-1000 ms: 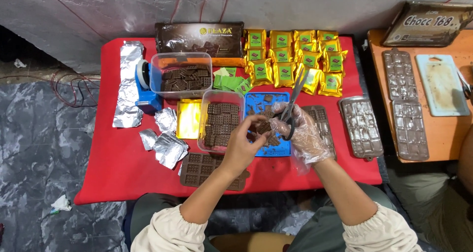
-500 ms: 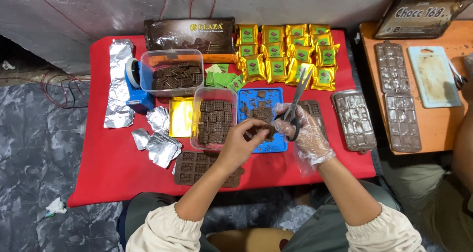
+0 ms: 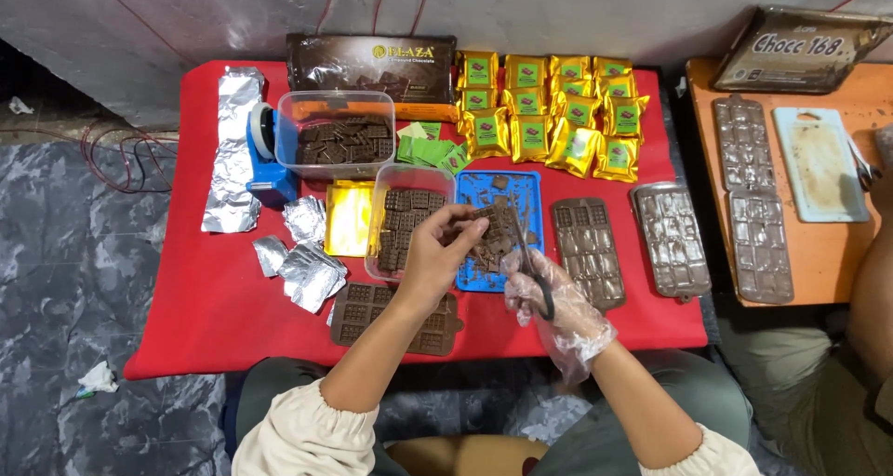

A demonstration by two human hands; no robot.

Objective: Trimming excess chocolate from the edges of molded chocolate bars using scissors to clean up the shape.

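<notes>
My left hand [image 3: 435, 253] pinches a small chocolate bar [image 3: 487, 223] over the blue tray [image 3: 528, 186]. My right hand [image 3: 549, 301], in a clear plastic glove, grips scissors [image 3: 526, 253] whose blades point up at the bar. Chocolate trimmings lie on the blue tray. A clear tub [image 3: 409, 180] of chocolate bars sits just left of my left hand. A brown chocolate mould [image 3: 363, 316] lies under my left forearm.
On the red cloth [image 3: 205, 299] lie foil sheets [image 3: 233, 141], crumpled foil [image 3: 307, 271], a second tub [image 3: 335, 104], gold pouches [image 3: 558, 104], a gold wrapper [image 3: 349, 217], a tape dispenser [image 3: 265, 155], and filled moulds [image 3: 586, 248]. An orange table [image 3: 819, 243] at right holds more moulds [image 3: 744, 187] and a cutting board [image 3: 823, 164].
The scissors have swung from pointing up and to the right to pointing nearly straight up at the bar. My hands have stayed over the blue tray.
</notes>
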